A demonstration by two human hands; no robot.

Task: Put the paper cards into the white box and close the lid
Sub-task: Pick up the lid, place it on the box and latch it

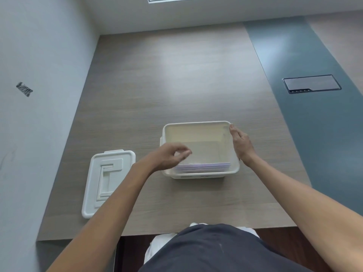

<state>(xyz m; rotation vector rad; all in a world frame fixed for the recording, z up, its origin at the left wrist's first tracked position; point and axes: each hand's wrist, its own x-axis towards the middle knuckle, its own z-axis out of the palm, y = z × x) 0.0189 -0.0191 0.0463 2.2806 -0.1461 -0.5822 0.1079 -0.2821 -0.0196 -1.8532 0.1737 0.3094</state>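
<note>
The white box [197, 124] stands without its lid in the middle of the wooden table. A stack of paper cards [204, 166] with pale purple edges lies inside it against the near wall. My left hand [170, 157] hovers over the box's near left corner, fingers loosely curled and apart, holding nothing. My right hand [242, 145] rests flat against the outside of the box's right wall, fingertips at the far right corner. The white lid [107, 180] lies flat on the table to the left of the box, partly hidden by my left forearm.
A wall runs close along the table's left side. A grey strip with a dark recessed socket panel [312, 83] crosses the table at the right. The table's near edge lies just in front of my body.
</note>
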